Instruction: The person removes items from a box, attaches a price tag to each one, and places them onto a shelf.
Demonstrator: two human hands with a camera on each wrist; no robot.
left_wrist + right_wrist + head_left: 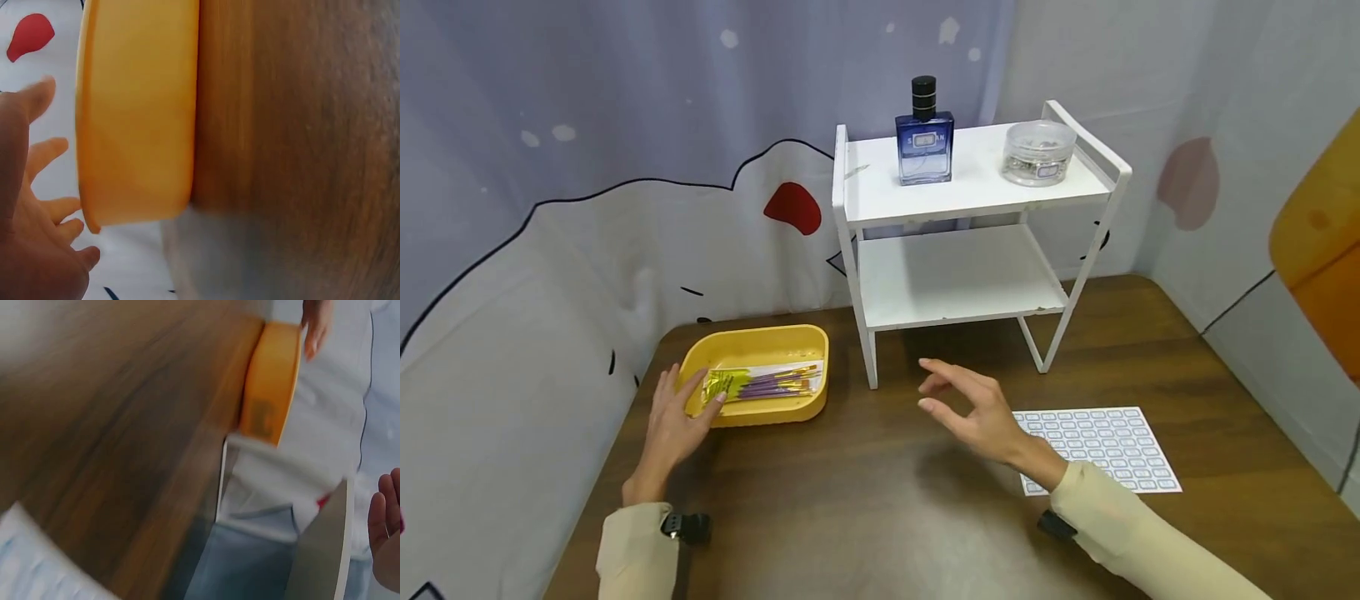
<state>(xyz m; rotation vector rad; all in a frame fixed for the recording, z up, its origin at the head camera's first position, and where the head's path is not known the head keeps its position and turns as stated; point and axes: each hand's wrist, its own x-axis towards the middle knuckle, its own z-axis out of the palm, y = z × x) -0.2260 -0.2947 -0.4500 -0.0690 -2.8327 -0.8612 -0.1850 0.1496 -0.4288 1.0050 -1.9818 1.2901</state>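
A yellow plastic tray [775, 412] stands at the table's back left. In it lies a clear packet of thin paintbrushes [778, 385] with purple handles and a yellow-green label. My left hand [672, 425] is at the tray's left end, fingers spread, thumb and fingertips over the rim; the left wrist view shows those fingers [53, 153] beside the tray wall [140, 119]. Whether they touch it, I cannot tell. Over the middle right of the table hovers my right hand [973, 412], fingers loosely bent and holding nothing. A white sheet of small printed labels [1105, 446] lies partly behind its wrist.
A white two-tier shelf [962, 279] stands at the back. Its top carries a blue perfume bottle [925, 150] with a black cap and a clear round jar [1039, 154] with a label. Patterned curtains [625, 242] hang behind the brown table [850, 508].
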